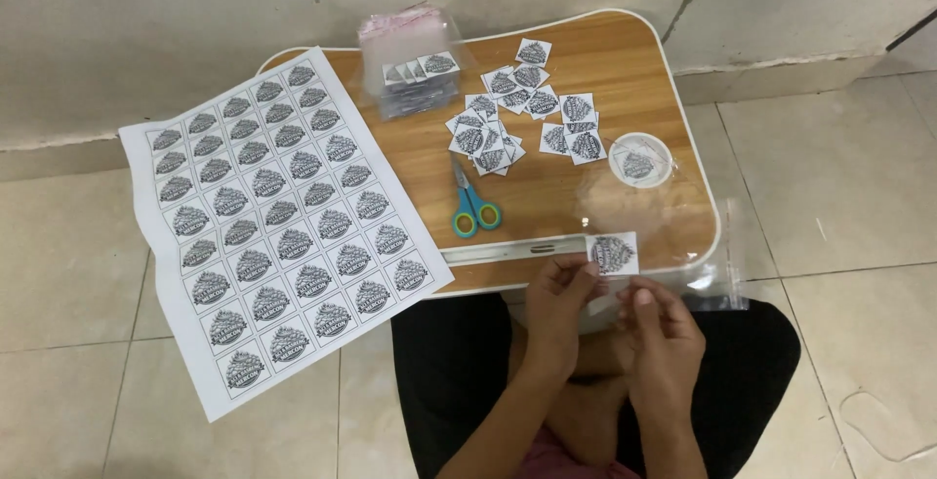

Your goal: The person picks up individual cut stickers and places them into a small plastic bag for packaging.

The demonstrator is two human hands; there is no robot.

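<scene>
The left hand [558, 289] pinches one cut label [613, 253] by its lower corner, just above the bench's near edge. The right hand [656, 321] closes its grip on what looks like backing or a clear bag [720, 279], though exactly what it holds is hard to tell. A pile of cut labels [522, 113] lies done; the printed sheet [273, 216] remains whole. Scissors [473, 208] and stacked clear bags [408, 59] rest on the wooden bench [547, 196], which stands on a tiled floor [839, 167] against a bare wall [146, 20].
</scene>
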